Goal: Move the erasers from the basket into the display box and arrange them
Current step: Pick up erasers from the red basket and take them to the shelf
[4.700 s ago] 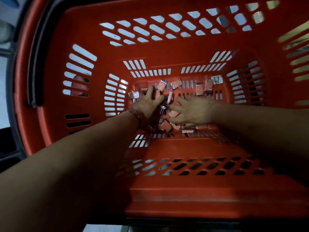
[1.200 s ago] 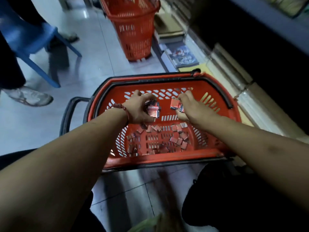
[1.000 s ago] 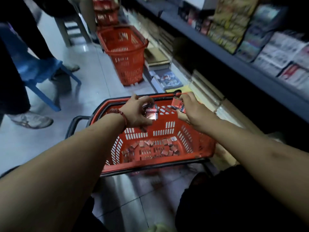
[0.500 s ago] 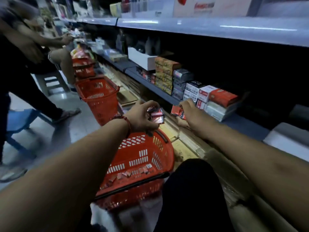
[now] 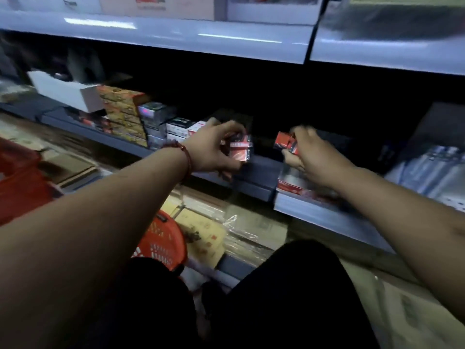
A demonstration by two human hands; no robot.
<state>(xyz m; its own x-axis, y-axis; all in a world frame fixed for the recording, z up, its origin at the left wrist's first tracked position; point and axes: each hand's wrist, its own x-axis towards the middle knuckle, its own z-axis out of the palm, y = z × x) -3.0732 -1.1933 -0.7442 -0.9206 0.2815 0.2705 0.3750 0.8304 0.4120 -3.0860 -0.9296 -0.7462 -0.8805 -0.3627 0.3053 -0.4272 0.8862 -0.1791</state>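
**A:** Both arms are stretched toward the long grey metal shelf (image 5: 327,219), and nothing is let go. A stack of small red-wrapped erasers (image 5: 240,149) is gripped in the left hand (image 5: 214,147). The fingers are curled round it, and it is held just above the shelf's front edge.

**B:** The right hand (image 5: 314,159) is clenched round a second bunch of red erasers (image 5: 284,141), also over the shelf. The fingers are blurred, so the count cannot be told.

**A:** On the shelf, directly under the right hand, a flat red-and-silver cardboard box (image 5: 292,185) is seen, its front wall close to the shelf's edge. Whether it is the display box cannot be told.

**B:** A dark stretch of shelf surface is visible between the two hands. Further left along the shelf, things are packed tight: stacked yellow-orange cartons (image 5: 123,114) touch silver-grey packets (image 5: 153,114).

**A:** At the right end of the shelf, clear plastic-wrapped packs (image 5: 427,170) are crowded up to the edge. Headroom is capped by a pale upper shelf board (image 5: 176,34), well above the knuckles.

**B:** The red slotted plastic basket (image 5: 161,241) is seen below the shelf, half hidden by the left forearm. Its contents cannot be made out. A red bead bracelet (image 5: 185,153) is worn at the left wrist.
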